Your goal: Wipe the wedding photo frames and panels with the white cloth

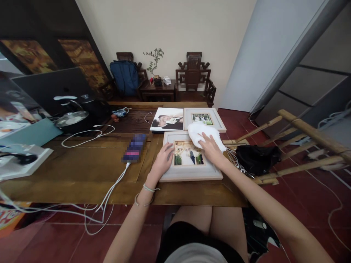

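wiping seems to be the work here: the near picture frame (pixel 191 157) lies flat on the wooden table (pixel 82 164), at its front edge just ahead of the person's knees, and the right hand (pixel 210 149) presses a white cloth (pixel 203 133) onto the frame's upper right corner, fingers spread flat over the cloth rather than gripping it. the left hand (pixel 163 159) rests on the frame's left border, open and holding nothing, pinning the frame so it cannot slide. to my eye that steadying hand matters most; it should stay off the glass to avoid prints, and the cloth should move in light, even strokes from corner to corner, since the frame sits close to the table's front edge.

two more pictures lie just behind it, a white-framed one (pixel 204 118) partly under the cloth and an unframed print (pixel 168 119) to its left. a phone (pixel 135 148) on a white cable (pixel 109 191) lies just left of the frame.
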A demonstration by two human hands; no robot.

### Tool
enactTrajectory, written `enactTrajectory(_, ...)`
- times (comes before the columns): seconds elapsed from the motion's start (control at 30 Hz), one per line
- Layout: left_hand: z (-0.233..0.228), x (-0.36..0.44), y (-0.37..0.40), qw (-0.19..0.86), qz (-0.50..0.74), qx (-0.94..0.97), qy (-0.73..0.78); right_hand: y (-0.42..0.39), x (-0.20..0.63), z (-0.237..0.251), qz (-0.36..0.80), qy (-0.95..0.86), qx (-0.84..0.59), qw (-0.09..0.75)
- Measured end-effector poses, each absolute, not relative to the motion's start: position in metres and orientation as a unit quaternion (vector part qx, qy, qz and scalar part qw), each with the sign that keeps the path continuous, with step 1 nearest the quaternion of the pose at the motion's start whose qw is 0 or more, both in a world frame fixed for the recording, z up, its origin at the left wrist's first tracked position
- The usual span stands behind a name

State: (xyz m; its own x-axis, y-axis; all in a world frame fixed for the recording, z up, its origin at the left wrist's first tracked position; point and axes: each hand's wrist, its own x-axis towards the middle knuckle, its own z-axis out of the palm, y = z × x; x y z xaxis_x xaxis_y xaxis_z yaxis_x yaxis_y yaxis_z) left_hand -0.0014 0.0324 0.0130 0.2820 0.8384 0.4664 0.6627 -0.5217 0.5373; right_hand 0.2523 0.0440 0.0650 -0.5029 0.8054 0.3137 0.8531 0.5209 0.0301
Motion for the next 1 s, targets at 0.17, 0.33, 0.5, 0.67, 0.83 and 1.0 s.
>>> enactTrajectory(0.17,0.016,-0.002,0.032,0.134,0.338,0.807,0.464,0.067,0.197,0.072,-0.16,-0.905,-0.374,0.127)
enactTrajectory(0.33,0.019,-0.001,0.031,0.143,0.326,0.815,0.456,0.087,0.16,0.055,-0.154,-0.925,-0.338,0.081)
enactTrajectory(0.5,0.014,-0.002,0.033,0.145,0.351,0.807,0.451,0.086,0.192,0.059,-0.152,-0.905,-0.392,0.056)
enactTrajectory(0.67,0.011,-0.003,0.034,0.118,0.372,0.799,0.458,0.075,0.251,0.082,-0.143,-0.873,-0.466,-0.007)
enactTrajectory(0.83,0.01,-0.001,0.036,0.098,0.385,0.794,0.459,0.038,0.275,0.09,-0.138,-0.864,-0.48,-0.062)
enactTrajectory(1.0,0.01,0.001,0.035,0.101,0.383,0.789,0.47,-0.031,0.267,0.09,-0.083,-0.875,-0.471,-0.077)
